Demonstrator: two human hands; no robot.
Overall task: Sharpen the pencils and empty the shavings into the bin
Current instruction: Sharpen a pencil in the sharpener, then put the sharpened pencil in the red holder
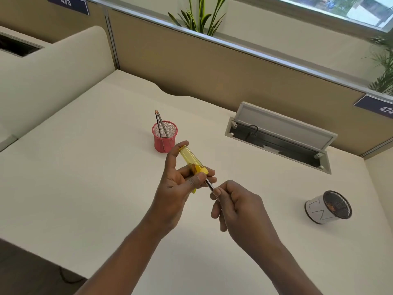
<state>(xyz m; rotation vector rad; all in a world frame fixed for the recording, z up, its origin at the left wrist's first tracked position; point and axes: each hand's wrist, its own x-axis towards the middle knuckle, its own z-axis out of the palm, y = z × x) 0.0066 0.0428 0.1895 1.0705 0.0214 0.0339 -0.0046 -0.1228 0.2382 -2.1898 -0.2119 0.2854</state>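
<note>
We are working over a pale desk (85, 167). Toward the left, a pink mesh cup (164, 143) is standing upright and holding two pencils (161, 126) point-up, probably parked there so their tips are staying clear of the mesh.

Just in front of it, our left hand (176, 188) is gripping the yellow sharpener (190, 159) in the air. The thumb and curled fingers are clamping the blade end while the forefinger is reaching along the clear tube to its far cap. We judge this is bracing the tube against twisting. Some shavings are showing inside it.

The task's pencil (209, 185) is sitting in the sharpener's mouth. Our right hand (236, 207) is pinching its shaft between thumb and forefinger, with the other fingers curled in loosely. That grip suits rolling it.

Further right, a cable hatch (282, 126) is standing open in the desk. Near the right edge, well apart from our hands, the bin (319, 210) is waiting with its dark mesh mouth showing. It seems within easy reach for tipping shavings.

For writing, a blue plate (67, 3) at top left is reading 473. The bin's white wrap is carrying hand-drawn letters that look like "IN", the rest hidden. A second blue plate (380, 107) at far right is reading 474.
</note>
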